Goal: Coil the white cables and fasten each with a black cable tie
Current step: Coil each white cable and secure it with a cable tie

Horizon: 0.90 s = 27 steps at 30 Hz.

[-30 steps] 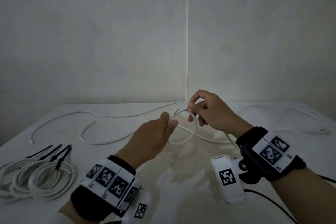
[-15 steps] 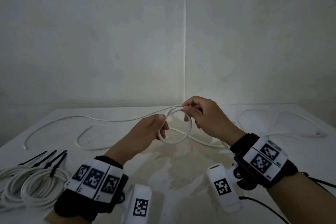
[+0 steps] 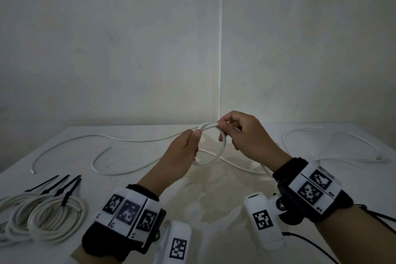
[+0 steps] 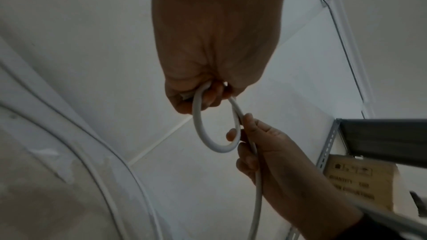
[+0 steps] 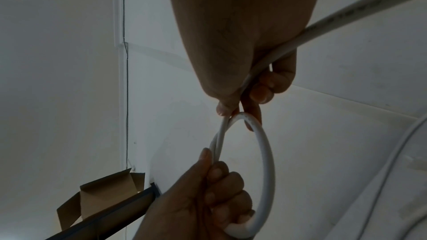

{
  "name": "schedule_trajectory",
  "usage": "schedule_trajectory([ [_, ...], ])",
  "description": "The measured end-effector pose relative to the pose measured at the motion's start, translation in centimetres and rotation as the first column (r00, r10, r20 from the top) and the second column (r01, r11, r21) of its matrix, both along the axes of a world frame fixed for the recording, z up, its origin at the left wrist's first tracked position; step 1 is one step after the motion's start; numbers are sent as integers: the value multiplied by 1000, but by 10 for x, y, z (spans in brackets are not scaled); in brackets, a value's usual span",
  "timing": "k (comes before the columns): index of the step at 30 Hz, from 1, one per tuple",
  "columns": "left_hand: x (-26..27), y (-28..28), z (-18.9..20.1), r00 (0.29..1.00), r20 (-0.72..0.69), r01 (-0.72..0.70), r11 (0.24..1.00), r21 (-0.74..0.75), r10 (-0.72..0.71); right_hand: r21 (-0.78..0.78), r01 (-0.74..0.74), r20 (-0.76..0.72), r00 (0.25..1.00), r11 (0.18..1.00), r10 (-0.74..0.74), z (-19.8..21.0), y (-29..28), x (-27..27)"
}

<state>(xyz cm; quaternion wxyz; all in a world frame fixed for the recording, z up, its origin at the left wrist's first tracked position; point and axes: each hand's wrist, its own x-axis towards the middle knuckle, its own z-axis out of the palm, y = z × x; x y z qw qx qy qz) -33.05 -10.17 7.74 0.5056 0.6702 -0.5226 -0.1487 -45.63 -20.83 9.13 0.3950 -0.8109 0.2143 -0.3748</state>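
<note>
Above the table's middle I hold a small loop of white cable [image 3: 220,148] between both hands. My left hand [image 3: 185,149] grips the loop's left side, fingers curled round it [image 5: 215,174]. My right hand [image 3: 240,135] pinches the cable where it crosses at the loop's top [image 5: 231,112]. In the left wrist view the loop [image 4: 208,134] hangs from my left hand [image 4: 198,96], with the cable running on through my right hand [image 4: 251,145]. The rest of this cable [image 3: 107,138] trails left across the table. Another loose white cable [image 3: 334,141] lies at the right.
Several coiled white cables [image 3: 42,218], each fastened with a black tie [image 3: 68,188], lie at the table's [image 3: 214,199] front left edge. Walls meet in a corner behind the table. A cardboard box [image 5: 101,194] and a metal shelf frame [image 4: 381,134] show in the wrist views.
Both hands have risen slightly and moved closer together with the loop; my right hand's pinch has shifted along the top of the loop. The trailing cable on the table has shifted a little.
</note>
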Motion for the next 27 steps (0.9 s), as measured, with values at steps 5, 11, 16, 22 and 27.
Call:
schedule_trajectory([
  [5,11,-1,5,976,-215,-28,995,-97,6,-59,44,10,999,997,-44,-2,-6,-3],
  [11,33,8,11,943,-328,-106,985,-140,55,-184,97,-78,991,978,-113,-22,-23,-13],
  [16,54,22,13,890,-447,-175,973,-154,89,-260,171,-22,983,950,-183,-24,-43,-22],
  [22,61,30,16,854,-511,-206,965,-166,94,-483,194,-51,967,854,-248,-14,-53,-8],
  [27,61,31,17,860,-499,-219,962,-163,111,-591,67,-228,942,804,-246,-16,-46,17],
])
